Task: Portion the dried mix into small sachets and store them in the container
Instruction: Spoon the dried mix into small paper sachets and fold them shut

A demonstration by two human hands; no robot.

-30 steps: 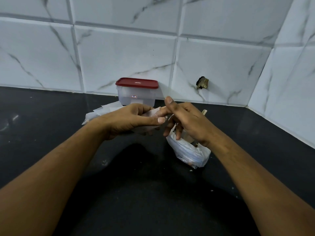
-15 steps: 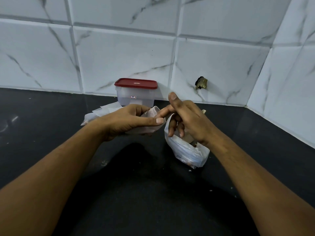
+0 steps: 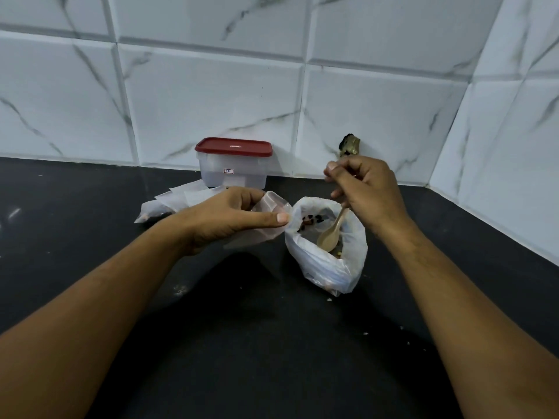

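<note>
My left hand [image 3: 230,219] pinches a small translucent sachet [image 3: 270,207], holding its mouth open just left of the white plastic bag [image 3: 325,267]. That bag stands open on the black counter, with dark and pale bits of dried mix [image 3: 311,220] inside. My right hand [image 3: 366,192] grips the handle of a small pale spoon [image 3: 331,235], whose bowl hangs down inside the bag. A clear container with a red lid [image 3: 233,163] stands shut against the wall behind my left hand.
A pile of flat sachets [image 3: 172,201] lies left of the container, behind my left hand. A marble-tiled wall closes the back and the right side, with a dark brass stub [image 3: 349,145] sticking out of it. A few crumbs [image 3: 329,299] lie on the black counter [image 3: 242,343].
My right hand left the sachet's mouth, rose to the right and now holds the spoon in the bag. The bag's opening, earlier hidden, shows. My left hand keeps the sachet.
</note>
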